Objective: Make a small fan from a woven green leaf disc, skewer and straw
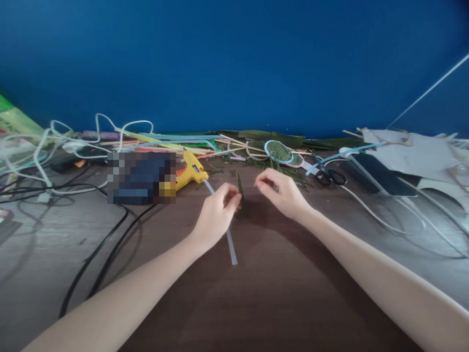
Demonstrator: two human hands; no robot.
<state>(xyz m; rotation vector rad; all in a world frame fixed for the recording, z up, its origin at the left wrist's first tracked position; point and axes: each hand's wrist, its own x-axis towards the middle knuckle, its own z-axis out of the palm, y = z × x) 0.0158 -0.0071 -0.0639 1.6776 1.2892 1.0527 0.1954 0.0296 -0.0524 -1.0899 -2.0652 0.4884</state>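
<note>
My left hand (219, 212) is closed in a pinch on a narrow green leaf strip (240, 188), which points up between thumb and fingers. To its right, my right hand (280, 191) is raised with thumb and fingertips together; whatever they hold, if anything, is too small to make out. A yellow glue gun (189, 172) lies just left of and beyond my left hand. Under that hand runs a long pale strip (231, 247), from the glue gun towards me across the dark table (256, 298).
Behind the hands lie green leaf scraps (300, 177), coloured sticks (161, 139) and a blue-rimmed oval (279, 152) with green bits. Black-handled scissors (330, 177) and a phone (383, 173) are at right. Black cables (106, 259) and white cables (40, 146) cross the left side.
</note>
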